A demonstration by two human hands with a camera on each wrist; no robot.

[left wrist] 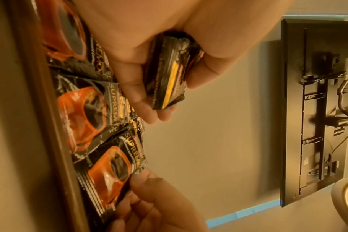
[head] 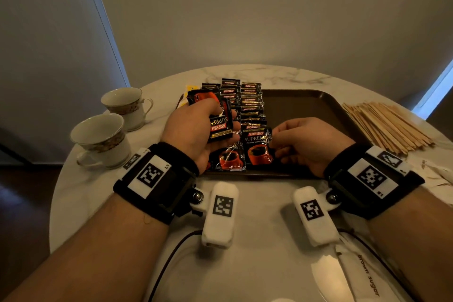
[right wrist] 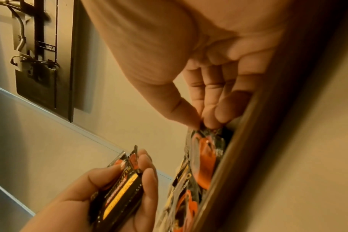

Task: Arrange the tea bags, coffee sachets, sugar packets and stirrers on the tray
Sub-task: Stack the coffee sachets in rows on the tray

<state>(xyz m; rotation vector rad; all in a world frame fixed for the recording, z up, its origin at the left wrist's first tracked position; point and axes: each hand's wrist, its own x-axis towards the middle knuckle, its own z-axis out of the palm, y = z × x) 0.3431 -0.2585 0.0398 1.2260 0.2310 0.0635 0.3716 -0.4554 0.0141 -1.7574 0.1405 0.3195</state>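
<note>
A dark brown tray [head: 306, 105] lies on the round marble table. Overlapping rows of black-and-red coffee sachets [head: 250, 105] cover its left part. My left hand [head: 196, 127] hovers over those rows and grips a small stack of coffee sachets [head: 218, 120], also seen in the left wrist view [left wrist: 169, 70] and the right wrist view [right wrist: 119, 188]. My right hand [head: 304, 140] pinches the right edge of the nearest sachet [head: 257, 149] lying on the tray [right wrist: 205, 150]. A heap of wooden stirrers [head: 384, 125] lies to the right of the tray.
Two teacups [head: 103, 140] stand at the table's left. A yellow-tagged tea bag [head: 190, 88] peeks from behind the tray's far left corner. Brown sugar packets [head: 362, 274] lie near the table's front right edge. The tray's right half is bare.
</note>
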